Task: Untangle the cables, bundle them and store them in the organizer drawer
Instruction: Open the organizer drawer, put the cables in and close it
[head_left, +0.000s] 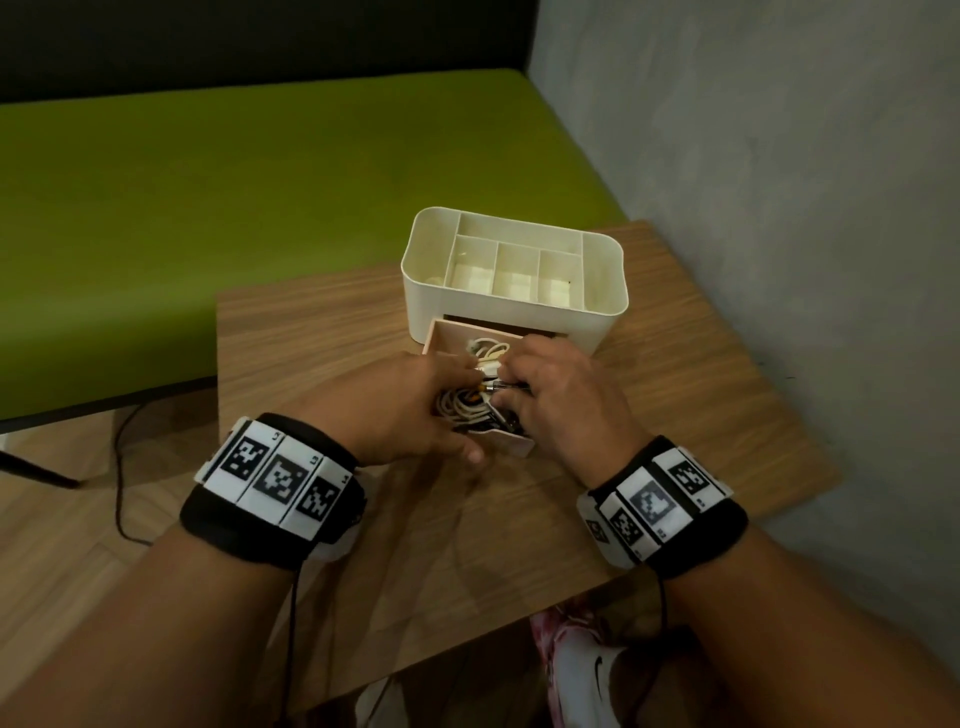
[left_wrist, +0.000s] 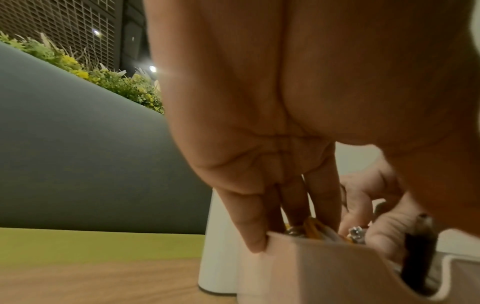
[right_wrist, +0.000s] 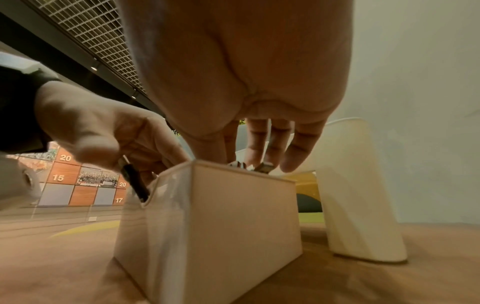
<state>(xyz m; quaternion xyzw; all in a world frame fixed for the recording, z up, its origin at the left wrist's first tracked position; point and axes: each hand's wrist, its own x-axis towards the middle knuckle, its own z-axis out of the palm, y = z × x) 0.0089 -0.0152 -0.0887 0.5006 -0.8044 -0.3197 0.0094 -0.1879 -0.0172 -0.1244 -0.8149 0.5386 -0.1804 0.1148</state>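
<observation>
The cream organizer (head_left: 519, 317) (right_wrist: 358, 195) stands on the wooden table (head_left: 311, 338), its pale pink drawer (head_left: 514, 446) (left_wrist: 311, 267) (right_wrist: 221, 226) pulled out toward me. Coiled white cables (head_left: 457, 408) fill the drawer, and a black plug (left_wrist: 418, 236) (right_wrist: 135, 181) sticks up at the front notch. My left hand (head_left: 410, 405) (left_wrist: 272, 205) reaches in with straight fingers pressing on the cables, little finger outside the left wall. My right hand (head_left: 556, 395) (right_wrist: 259, 148) reaches in from the right and pinches a metal plug (head_left: 506, 385) (left_wrist: 357, 234).
The organizer's top compartments (head_left: 514, 270) hold nothing I can see. A green bench (head_left: 208, 182) runs behind and left of the table, and a grey wall (head_left: 779, 208) is close on the right. A black cord (head_left: 119, 467) trails on the floor at left.
</observation>
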